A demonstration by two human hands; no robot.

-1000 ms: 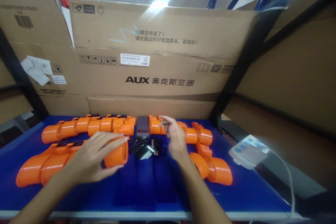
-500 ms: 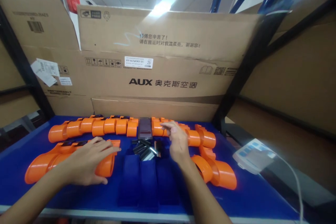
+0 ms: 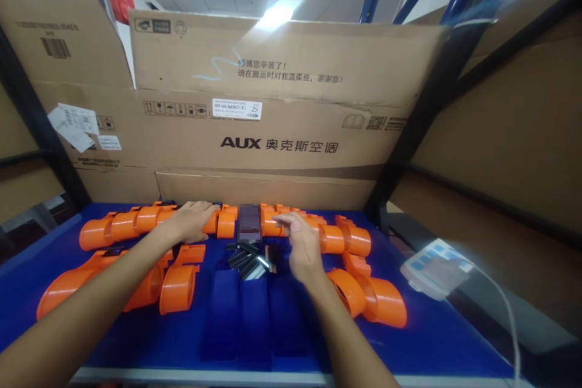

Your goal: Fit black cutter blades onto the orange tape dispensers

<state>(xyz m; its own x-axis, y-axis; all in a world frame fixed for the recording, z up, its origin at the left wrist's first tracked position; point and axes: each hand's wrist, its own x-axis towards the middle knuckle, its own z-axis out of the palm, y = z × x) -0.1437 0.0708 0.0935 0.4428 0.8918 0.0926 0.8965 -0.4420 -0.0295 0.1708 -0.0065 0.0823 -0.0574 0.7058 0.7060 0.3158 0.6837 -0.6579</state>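
Note:
My left hand [image 3: 193, 221] reaches over the back row of orange plastic rings on the left. Its fingers are stretched out above an orange ring [image 3: 210, 222] with nothing seen gripped. Below my left forearm, a front orange ring with a flat tab [image 3: 177, 288] lies at the end of its row. My right hand [image 3: 304, 245] hovers in front of the right back row, index finger extended toward an orange ring [image 3: 271, 224] and nothing visible in it. Between the hands lie a dark phone-like rectangle [image 3: 250, 222] and a pile of shiny black pieces [image 3: 250, 260].
Dark blue flat strips [image 3: 254, 315] lie at the front middle of the blue tabletop [image 3: 131, 345]. More orange rings [image 3: 386, 302] lie at right. A white device with a cable [image 3: 437, 270] is at the right edge. A cardboard panel [image 3: 273, 121] closes off the back.
My left hand has moved from the front left rings forward and right, to the back row. The front ring's end is now uncovered. My right hand has barely moved.

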